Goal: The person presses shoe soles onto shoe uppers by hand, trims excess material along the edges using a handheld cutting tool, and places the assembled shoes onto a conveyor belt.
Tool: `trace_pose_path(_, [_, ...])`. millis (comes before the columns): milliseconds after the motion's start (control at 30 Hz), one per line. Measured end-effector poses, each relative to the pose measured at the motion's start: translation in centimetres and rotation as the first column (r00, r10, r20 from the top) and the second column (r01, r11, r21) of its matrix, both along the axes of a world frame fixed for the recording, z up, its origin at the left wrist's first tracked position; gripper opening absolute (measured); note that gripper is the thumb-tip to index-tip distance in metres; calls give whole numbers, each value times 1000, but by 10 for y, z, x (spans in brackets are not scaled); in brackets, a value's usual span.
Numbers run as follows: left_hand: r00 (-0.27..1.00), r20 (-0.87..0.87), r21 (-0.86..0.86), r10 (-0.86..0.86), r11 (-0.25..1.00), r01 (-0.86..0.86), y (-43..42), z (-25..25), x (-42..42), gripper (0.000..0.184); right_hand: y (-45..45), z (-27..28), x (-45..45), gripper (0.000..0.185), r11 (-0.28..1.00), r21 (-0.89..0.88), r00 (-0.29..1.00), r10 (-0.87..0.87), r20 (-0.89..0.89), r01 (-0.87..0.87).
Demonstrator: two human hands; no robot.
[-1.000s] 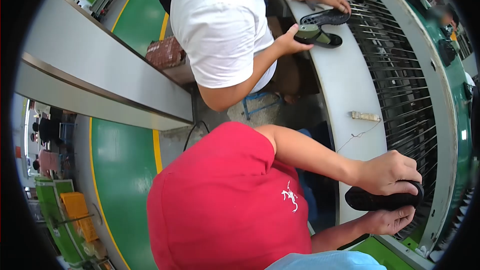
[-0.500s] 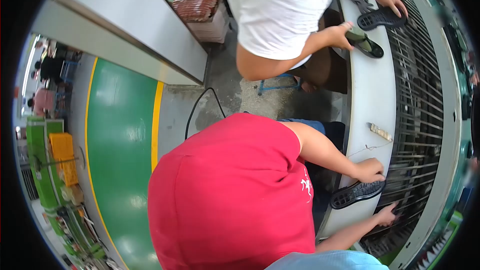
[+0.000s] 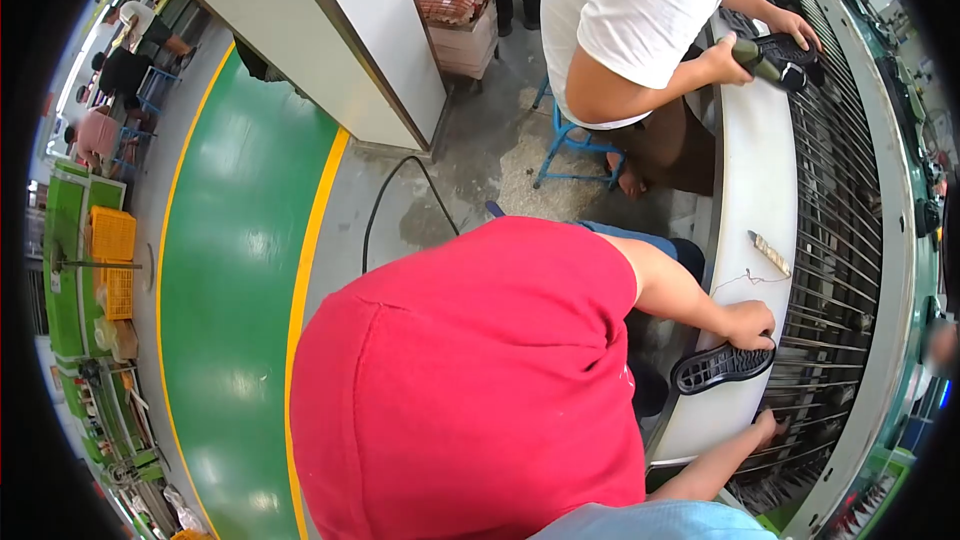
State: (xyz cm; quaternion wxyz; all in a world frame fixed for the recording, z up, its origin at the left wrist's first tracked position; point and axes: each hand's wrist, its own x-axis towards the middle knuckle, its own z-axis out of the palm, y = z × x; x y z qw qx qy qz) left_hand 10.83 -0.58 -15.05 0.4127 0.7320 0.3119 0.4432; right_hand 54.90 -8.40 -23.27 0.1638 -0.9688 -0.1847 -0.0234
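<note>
My left hand (image 3: 748, 325) is closed on one end of a black shoe sole (image 3: 722, 368). The sole rests on or just above the white ledge (image 3: 757, 165), and its hollowed, grid-like side shows. Farther down, my right hand (image 3: 767, 427) reaches past the ledge's edge to the dark bars (image 3: 825, 290). Its fingers are small and partly hidden, so their grip does not show. A narrow pale stick-like object (image 3: 770, 254) lies on the ledge beyond my left hand, with a thin thread (image 3: 748, 278) between them.
A co-worker in a white shirt (image 3: 635, 25) sits farther along the ledge, holding a black sole (image 3: 783, 47) and an olive-green shoe (image 3: 757, 62). Behind them stand a blue stool (image 3: 577, 145) and a white pillar (image 3: 375, 35). A black cable (image 3: 385, 202) lies on the floor.
The view has shifted. My left hand keeps its hold on the sole, and my right hand stays near the bars. The co-worker has brought the green shoe up against their sole.
</note>
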Motion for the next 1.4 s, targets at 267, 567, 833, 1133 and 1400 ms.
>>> trace_pose_path(267, [999, -31, 30, 9, 1000, -8, 3, -7, 8, 37, -6, 47, -59, 76, 993, 1, 991, -114, 73, 115])
trace_pose_path(567, [996, -86, 61, -4, 998, 9, 1, -3, 8, 38, 10, 75, -52, 45, 487, 867, 994, -28, -107, 107])
trace_pose_path(833, [996, -76, 14, -38, 999, 39, 5, -3, 8, 37, -40, 185, -227, 72, -121, 826, 482, 854, -196, 550])
trace_pose_path(1133, [996, -83, 18, -37, 999, 39, 2, 2, 3, 35, -70, 143, -288, 79, -51, 735, 238, 959, -153, 676])
trace_pose_path(1400, [994, -113, 19, -12, 1000, 14, 1, 3, 3, 36, -87, 127, -303, 80, 24, 856, 366, 897, -246, 516])
